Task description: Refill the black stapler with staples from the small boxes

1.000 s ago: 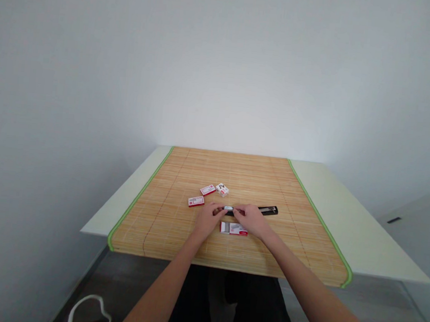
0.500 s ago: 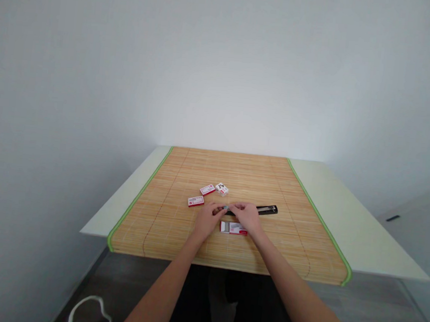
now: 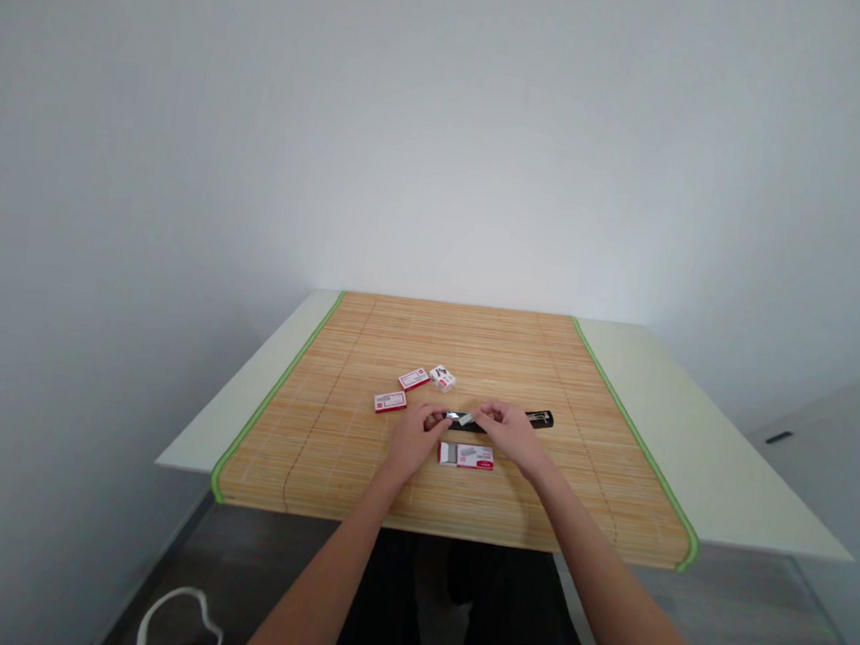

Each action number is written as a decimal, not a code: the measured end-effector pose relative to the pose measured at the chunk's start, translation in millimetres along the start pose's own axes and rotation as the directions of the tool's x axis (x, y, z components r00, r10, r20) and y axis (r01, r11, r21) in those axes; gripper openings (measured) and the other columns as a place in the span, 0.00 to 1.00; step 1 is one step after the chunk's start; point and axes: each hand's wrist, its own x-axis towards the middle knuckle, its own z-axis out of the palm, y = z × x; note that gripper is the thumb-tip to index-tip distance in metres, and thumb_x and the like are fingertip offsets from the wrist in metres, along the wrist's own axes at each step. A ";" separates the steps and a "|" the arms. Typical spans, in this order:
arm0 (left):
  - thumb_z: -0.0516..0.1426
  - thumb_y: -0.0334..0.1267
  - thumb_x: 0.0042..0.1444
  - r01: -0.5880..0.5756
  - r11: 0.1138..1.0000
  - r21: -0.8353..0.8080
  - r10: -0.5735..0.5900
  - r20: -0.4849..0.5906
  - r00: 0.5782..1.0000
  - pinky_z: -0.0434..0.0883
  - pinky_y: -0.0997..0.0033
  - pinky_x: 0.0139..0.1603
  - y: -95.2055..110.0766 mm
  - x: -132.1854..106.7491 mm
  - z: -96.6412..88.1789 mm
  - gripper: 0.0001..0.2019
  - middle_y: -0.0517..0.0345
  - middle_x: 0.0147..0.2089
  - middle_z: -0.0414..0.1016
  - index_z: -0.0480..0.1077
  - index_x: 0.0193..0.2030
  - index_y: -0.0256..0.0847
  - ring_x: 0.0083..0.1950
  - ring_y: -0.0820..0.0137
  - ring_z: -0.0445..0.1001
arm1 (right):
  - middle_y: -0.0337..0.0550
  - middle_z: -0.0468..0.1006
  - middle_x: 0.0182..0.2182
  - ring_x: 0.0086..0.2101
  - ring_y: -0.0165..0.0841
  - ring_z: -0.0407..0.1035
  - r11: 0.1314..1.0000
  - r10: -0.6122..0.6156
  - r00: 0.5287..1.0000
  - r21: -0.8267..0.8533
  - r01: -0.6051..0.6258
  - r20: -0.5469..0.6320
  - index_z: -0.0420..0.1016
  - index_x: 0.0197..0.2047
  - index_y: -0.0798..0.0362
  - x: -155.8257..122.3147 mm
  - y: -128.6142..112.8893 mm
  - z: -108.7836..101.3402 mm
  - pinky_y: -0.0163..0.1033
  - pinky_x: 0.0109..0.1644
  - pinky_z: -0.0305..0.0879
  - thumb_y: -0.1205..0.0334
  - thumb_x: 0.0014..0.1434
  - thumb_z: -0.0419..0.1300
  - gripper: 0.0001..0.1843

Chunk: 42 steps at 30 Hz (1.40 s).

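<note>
A long black stapler [image 3: 534, 419] lies on the bamboo mat [image 3: 465, 346], its left end hidden under my fingers. My left hand [image 3: 416, 436] rests on the mat with its fingers closed at that left end. My right hand [image 3: 511, 432] pinches a small silvery strip of staples [image 3: 462, 418] right beside the left fingers. Just in front of both hands lies an open red-and-white staple box [image 3: 468, 455] with its grey tray slid out to the left.
Three more small red-and-white staple boxes [image 3: 391, 401] [image 3: 414, 378] [image 3: 442, 376] lie on the mat behind and left of my hands. The mat covers a pale table [image 3: 643, 381]. A white loop [image 3: 182, 617] lies on the floor at lower left.
My right hand has lifted slightly and tilted the silvery strip. The left hand and the stapler have stayed in place. The view has shifted a little.
</note>
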 end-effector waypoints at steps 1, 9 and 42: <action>0.59 0.47 0.64 0.003 1.000 -0.010 -0.003 -0.010 1.000 0.70 0.66 0.43 0.4 -1.3 -0.5 0.15 0.57 0.44 0.77 0.77 0.55 0.47 0.38 0.69 0.72 | 0.39 0.77 0.27 0.27 0.30 0.65 1.000 -0.022 0.999 0.000 0.022 0.043 0.79 0.36 0.54 -2.4 -2.7 -1.8 0.35 0.33 0.61 0.44 0.61 0.58 0.20; 0.65 0.50 0.57 -0.160 0.985 0.059 0.151 0.138 0.979 0.69 0.58 0.57 6.5 -42.0 -29.5 0.25 0.55 0.54 0.74 0.72 0.61 0.51 0.54 0.61 0.72 | 0.34 0.72 0.24 0.25 0.28 0.61 0.986 -0.125 0.934 -0.064 0.154 0.335 0.78 0.38 0.52 -18.4 -18.0 1.4 0.33 0.30 0.55 0.48 0.63 0.59 0.15; 0.66 0.45 0.59 -0.220 0.965 0.146 0.186 0.216 0.959 0.66 0.56 0.62 -6.3 -45.8 -35.9 0.20 0.55 0.55 0.72 0.76 0.59 0.56 0.58 0.59 0.69 | 0.38 0.75 0.25 0.25 0.28 0.62 0.927 -0.124 0.896 -0.273 0.258 0.426 0.83 0.37 0.54 -7.2 -21.1 14.1 0.33 0.31 0.51 0.52 0.64 0.59 0.16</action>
